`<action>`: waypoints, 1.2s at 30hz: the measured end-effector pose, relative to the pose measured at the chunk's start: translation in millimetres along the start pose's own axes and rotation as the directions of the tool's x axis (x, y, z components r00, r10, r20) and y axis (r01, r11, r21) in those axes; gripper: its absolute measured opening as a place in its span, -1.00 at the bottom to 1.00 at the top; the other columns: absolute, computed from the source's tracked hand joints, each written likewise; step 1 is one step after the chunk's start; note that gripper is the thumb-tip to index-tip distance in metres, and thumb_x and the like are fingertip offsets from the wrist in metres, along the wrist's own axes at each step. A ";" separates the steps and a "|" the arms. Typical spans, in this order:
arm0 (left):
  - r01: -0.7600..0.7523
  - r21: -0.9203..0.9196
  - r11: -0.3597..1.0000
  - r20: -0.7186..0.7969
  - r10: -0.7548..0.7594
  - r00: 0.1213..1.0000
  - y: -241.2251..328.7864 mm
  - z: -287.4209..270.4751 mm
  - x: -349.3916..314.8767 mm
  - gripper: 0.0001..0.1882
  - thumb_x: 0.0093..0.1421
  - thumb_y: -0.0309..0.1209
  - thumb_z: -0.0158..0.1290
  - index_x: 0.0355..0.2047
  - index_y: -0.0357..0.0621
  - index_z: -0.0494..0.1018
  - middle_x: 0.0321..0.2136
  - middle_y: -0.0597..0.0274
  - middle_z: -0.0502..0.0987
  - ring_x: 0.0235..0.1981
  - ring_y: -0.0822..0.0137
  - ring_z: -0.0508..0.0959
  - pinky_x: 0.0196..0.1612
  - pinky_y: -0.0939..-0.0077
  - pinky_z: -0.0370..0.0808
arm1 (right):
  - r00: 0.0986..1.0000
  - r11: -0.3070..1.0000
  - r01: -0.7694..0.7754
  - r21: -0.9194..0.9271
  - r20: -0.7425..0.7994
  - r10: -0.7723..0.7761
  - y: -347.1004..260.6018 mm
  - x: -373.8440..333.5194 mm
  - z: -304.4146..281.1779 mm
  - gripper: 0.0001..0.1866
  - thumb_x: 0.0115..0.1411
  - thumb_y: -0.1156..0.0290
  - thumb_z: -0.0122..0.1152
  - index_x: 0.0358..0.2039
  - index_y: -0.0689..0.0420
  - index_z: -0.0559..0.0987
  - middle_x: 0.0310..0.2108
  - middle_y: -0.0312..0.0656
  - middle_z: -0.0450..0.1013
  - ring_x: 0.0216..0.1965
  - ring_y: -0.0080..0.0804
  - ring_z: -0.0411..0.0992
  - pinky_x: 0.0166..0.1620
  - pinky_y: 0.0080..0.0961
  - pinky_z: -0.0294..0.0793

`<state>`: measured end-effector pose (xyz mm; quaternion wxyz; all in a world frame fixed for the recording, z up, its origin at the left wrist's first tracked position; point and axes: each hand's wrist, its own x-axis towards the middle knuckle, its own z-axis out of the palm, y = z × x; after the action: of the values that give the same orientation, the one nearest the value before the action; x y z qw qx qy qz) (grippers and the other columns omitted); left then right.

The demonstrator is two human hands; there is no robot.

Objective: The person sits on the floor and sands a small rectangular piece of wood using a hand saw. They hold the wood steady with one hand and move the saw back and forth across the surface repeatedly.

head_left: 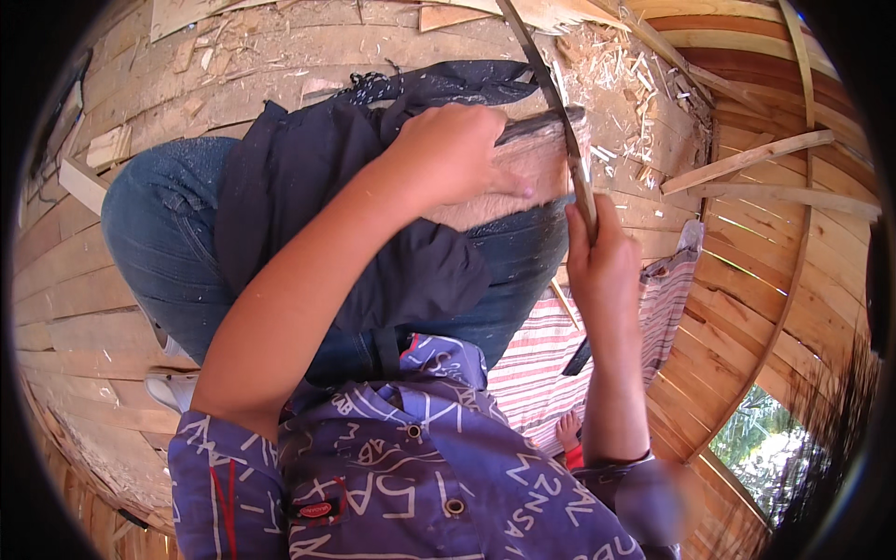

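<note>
My left hand (457, 154) is closed over a pale piece of wood (537, 163) with a dark upper edge, its thumb lying along the face. The wood rests over my right thigh, beside a dark cloth (327, 196) spread on my lap. My right hand (605, 252) grips the handle of a long knife-like blade (541, 70), narrow and dark. The blade slants away past the right end of the wood, touching it or just in front; I cannot tell which. Whether its edge has teeth is too small to see.
Wood shavings (635, 89) and chips litter the plank floor (84, 271). A striped cloth (537, 350) lies to my right, where part of another person's hand or foot (567, 431) shows. Loose wooden sticks (747, 161) lean by the slatted wall (756, 308).
</note>
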<state>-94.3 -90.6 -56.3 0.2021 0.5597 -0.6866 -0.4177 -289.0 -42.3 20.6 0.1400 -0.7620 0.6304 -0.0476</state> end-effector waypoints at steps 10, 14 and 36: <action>-0.067 -0.380 0.923 0.361 0.215 0.908 -13.3 -3.1 29.4 -0.40 -0.05 0.03 0.30 -0.29 -0.35 0.55 -0.42 -0.08 0.60 -0.39 0.15 0.59 -0.22 0.33 0.49 | 0.992 0.994 -0.039 0.101 -0.114 0.050 23.1 -19.0 22.8 -0.83 0.27 0.42 0.13 -0.18 0.24 0.48 -0.58 0.14 0.47 -0.50 0.13 0.51 -0.51 -0.18 0.43; -0.048 -0.239 0.970 0.414 0.147 0.898 -1.4 -12.3 29.3 -0.37 0.01 -0.01 0.29 -0.16 -0.37 0.51 -0.34 -0.02 0.61 -0.33 0.31 0.57 -0.16 0.40 0.47 | 0.984 0.991 -0.055 0.122 -0.163 0.075 27.9 -22.1 29.9 -0.85 0.27 0.43 0.14 -0.23 0.23 0.52 -0.59 0.11 0.47 -0.53 0.06 0.51 -0.52 -0.24 0.43; 0.059 -0.161 0.985 0.224 -0.021 0.974 -9.8 -23.4 27.0 -0.25 0.00 0.01 0.29 -0.01 -0.41 0.43 -0.16 -0.11 0.57 -0.15 0.13 0.57 -0.04 0.37 0.45 | 0.940 0.897 -0.338 0.285 0.146 0.308 77.5 -139.7 -2.5 -0.78 0.30 0.42 0.06 -0.41 0.32 0.48 -0.66 0.06 0.40 -0.64 -0.08 0.44 -0.53 -0.33 0.33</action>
<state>-78.9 -124.3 -56.0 0.1621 0.5046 -0.6560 -0.5373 -391.1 80.6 16.4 0.2925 -0.6173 0.7255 -0.0836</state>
